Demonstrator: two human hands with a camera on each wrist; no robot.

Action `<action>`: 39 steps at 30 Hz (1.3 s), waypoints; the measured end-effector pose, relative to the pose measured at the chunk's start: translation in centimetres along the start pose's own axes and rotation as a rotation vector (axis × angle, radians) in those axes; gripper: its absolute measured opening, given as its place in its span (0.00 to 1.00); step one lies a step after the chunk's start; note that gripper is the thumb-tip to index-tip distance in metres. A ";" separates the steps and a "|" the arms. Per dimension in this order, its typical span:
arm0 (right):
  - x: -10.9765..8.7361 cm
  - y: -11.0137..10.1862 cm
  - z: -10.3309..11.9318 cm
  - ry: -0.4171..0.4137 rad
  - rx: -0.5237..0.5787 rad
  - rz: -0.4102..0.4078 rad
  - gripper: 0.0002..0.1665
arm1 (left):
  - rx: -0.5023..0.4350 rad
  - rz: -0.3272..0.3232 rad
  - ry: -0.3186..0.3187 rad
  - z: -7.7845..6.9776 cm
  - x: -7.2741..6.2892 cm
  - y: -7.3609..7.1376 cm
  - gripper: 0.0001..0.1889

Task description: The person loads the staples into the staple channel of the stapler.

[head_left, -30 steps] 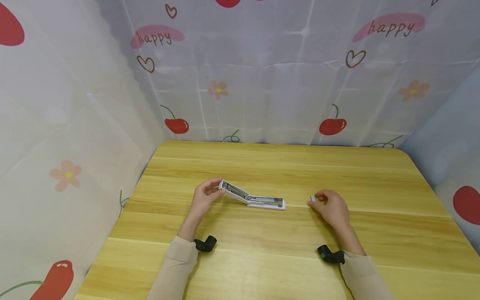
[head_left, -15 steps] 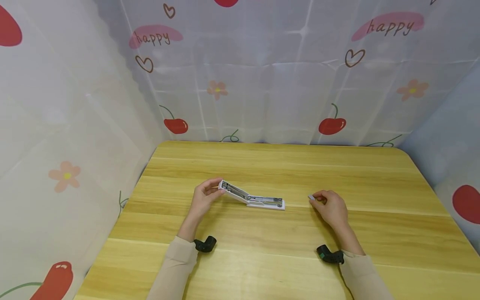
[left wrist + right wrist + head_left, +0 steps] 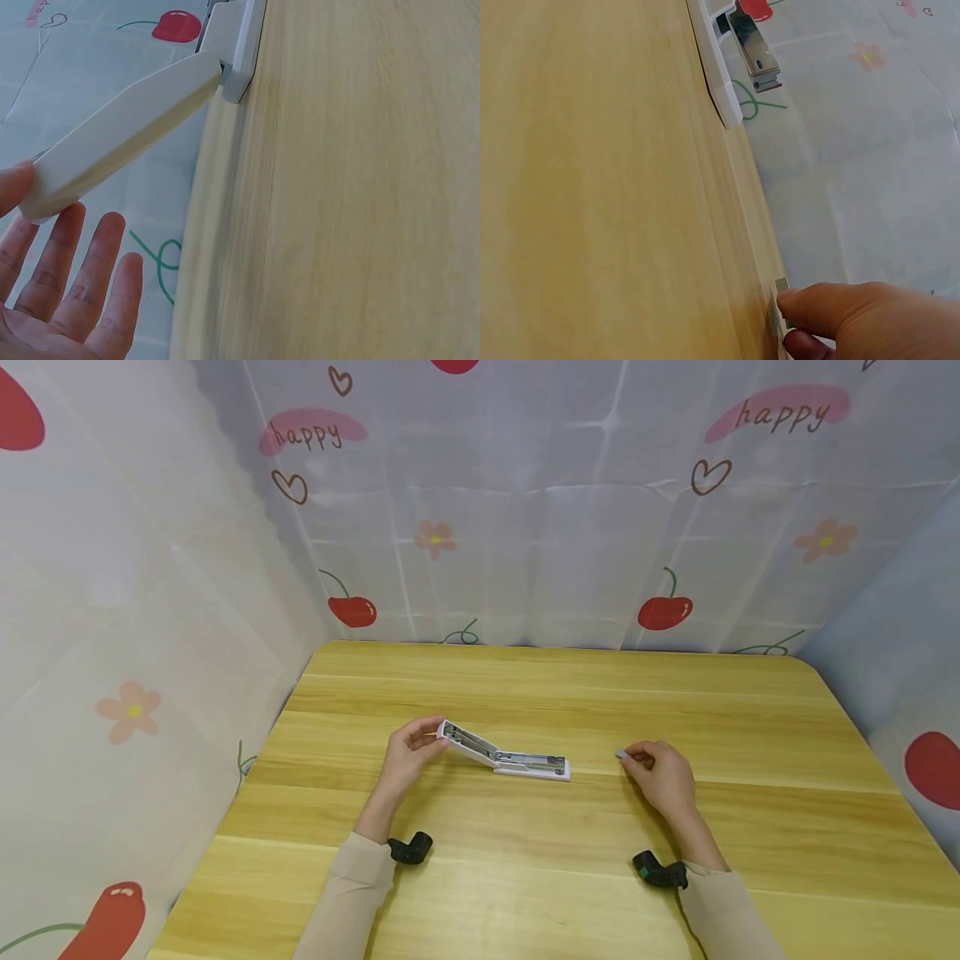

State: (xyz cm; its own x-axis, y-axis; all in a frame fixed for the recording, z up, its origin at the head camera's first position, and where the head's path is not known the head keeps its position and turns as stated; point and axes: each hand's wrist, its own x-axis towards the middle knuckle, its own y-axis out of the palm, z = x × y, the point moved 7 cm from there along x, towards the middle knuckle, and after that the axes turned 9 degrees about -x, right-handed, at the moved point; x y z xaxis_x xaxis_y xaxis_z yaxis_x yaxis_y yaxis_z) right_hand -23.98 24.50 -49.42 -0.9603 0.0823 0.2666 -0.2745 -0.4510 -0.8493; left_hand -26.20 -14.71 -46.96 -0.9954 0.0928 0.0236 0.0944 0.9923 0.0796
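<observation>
A white stapler [image 3: 531, 771] lies on the wooden table, its top arm swung far back to the left so the metal staple channel shows. My left hand [image 3: 408, 756] pinches the free end of that raised arm between thumb and fingers; in the left wrist view the other fingers [image 3: 94, 281] extend below it. To the right of the stapler, my right hand [image 3: 663, 777] pinches a small grey strip of staples [image 3: 621, 753] between thumb and fingertips. Fine ridges show on the staple strip [image 3: 781, 285] in the right wrist view, close over the table; the thumb covers part of it.
The wooden table [image 3: 540, 893] runs back to a patterned curtain [image 3: 525, 552] with cherries and flowers. Similar curtain hangs at the left and right. A black wrist camera [image 3: 411, 847] sits on the left wrist and another camera [image 3: 660, 869] on the right.
The strip of staples has turned in my right fingers from standing upright to lying flatter, and that hand has shifted slightly left. My left hand and the stapler stay in place.
</observation>
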 end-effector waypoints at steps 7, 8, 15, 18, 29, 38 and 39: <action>0.0 0.0 -0.1 0.008 0.018 -0.019 0.09 | -0.005 -0.001 0.000 0.1 0.0 0.0 0.21; 0.0 0.1 -0.1 0.009 0.020 -0.021 0.09 | -0.005 0.000 0.002 0.1 0.0 0.0 0.21; -0.1 0.0 0.0 0.007 0.039 -0.031 0.09 | -0.010 0.006 0.006 0.0 0.0 0.0 0.21; -0.1 0.0 0.1 -0.001 0.047 -0.043 0.08 | -0.009 0.009 0.007 0.0 -0.1 0.0 0.21; 0.1 -0.5 0.8 -0.062 0.115 -0.117 0.07 | -0.004 0.001 -0.006 0.1 0.0 0.0 0.21; 0.3 -0.8 2.3 -0.107 0.171 -0.121 0.06 | 0.004 -0.005 -0.012 0.1 0.0 0.0 0.21; 0.3 -0.8 2.5 -0.112 0.172 -0.120 0.06 | 0.003 -0.005 -0.012 0.1 0.0 0.0 0.21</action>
State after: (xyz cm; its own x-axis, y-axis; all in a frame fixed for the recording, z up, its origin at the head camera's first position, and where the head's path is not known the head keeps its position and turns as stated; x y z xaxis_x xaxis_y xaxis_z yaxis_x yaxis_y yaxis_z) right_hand -23.96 22.64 -47.51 -0.9070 0.0496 0.4181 -0.3644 -0.5899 -0.7206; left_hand -26.23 -14.72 -47.09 -0.9960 0.0886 0.0111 0.0892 0.9930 0.0770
